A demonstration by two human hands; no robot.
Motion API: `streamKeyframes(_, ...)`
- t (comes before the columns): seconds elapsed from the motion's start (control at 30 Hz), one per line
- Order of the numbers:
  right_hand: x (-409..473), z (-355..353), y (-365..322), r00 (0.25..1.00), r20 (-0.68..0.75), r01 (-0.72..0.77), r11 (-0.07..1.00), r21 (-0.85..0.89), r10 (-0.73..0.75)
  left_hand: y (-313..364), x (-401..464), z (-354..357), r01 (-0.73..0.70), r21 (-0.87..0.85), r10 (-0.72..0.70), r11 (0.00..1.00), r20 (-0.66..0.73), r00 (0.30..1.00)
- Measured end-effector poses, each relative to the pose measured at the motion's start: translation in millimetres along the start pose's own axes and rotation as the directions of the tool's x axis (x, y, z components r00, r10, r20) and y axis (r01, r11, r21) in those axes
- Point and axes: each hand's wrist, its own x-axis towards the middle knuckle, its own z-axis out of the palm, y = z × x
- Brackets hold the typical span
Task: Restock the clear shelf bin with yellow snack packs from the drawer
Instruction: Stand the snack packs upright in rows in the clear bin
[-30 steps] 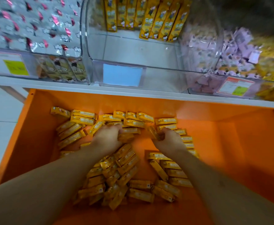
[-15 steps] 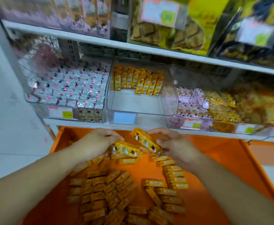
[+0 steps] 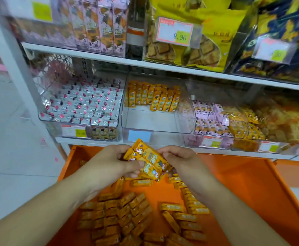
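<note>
**Both hands on a small stack of yellow packs, above the drawer**

Several yellow foil snack packs with cartoon prints (image 3: 147,161) sit bunched between my hands, held over the far end of the open orange drawer (image 3: 248,183), just in front of the shelf edge. My left hand (image 3: 109,162) curls round their near-left side, thumb pressed on the top face. My right hand (image 3: 179,159) clamps the other side, fingers bent over the upper edge. How many packs are in the bunch I cannot tell; at least two or three overlap.

The bunch lies tilted, printed faces up toward me. Its long axis runs diagonally: one end points up and left toward the shelf, the other down and right toward my right wrist.

Below my hands, many loose yellow packs in the drawer (image 3: 127,215) lie flat in rough rows, most with long axes slanting across the drawer floor.

Straight ahead on the white shelf stands the clear plastic shelf bin with a blue blank label (image 3: 140,136). A row of upright yellow packs at the back of the bin (image 3: 154,98) stands with long axes vertical; the front of the bin floor is bare.

To its left is a clear bin of silver and pink wrapped sweets (image 3: 81,105), to its right a clear bin of pale pink packets (image 3: 209,114).
</note>
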Motion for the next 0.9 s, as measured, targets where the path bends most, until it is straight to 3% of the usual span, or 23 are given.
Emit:
streamKeyframes(0.3,9,-1,-9,1.000,0.011,-0.004,0.999,-0.048,0.005,6,21,1,0.071,-0.076,-0.075,0.995,-0.046,0.996)
streamKeyframes(0.47,13,-8,-12,0.997,0.078,-0.006,0.980,0.201,-0.010,12,27,1,0.052,-0.227,-0.068,0.972,-0.066,0.995)
streamKeyframes(0.63,12,-2,-12,0.997,-0.031,0.075,0.960,0.268,-0.069,15,23,7,0.012,-0.406,-0.050,0.914,-0.081,0.995)
streamKeyframes(0.8,11,-2,-13,0.998,-0.059,0.036,0.899,0.436,-0.011,12,16,11,-0.006,-0.464,-0.034,0.886,-0.077,0.996)
streamKeyframes(0.9,9,-2,-14,0.999,-0.050,0.031,0.893,0.450,-0.010,12,15,12,-0.007,-0.420,-0.034,0.908,-0.090,0.995)
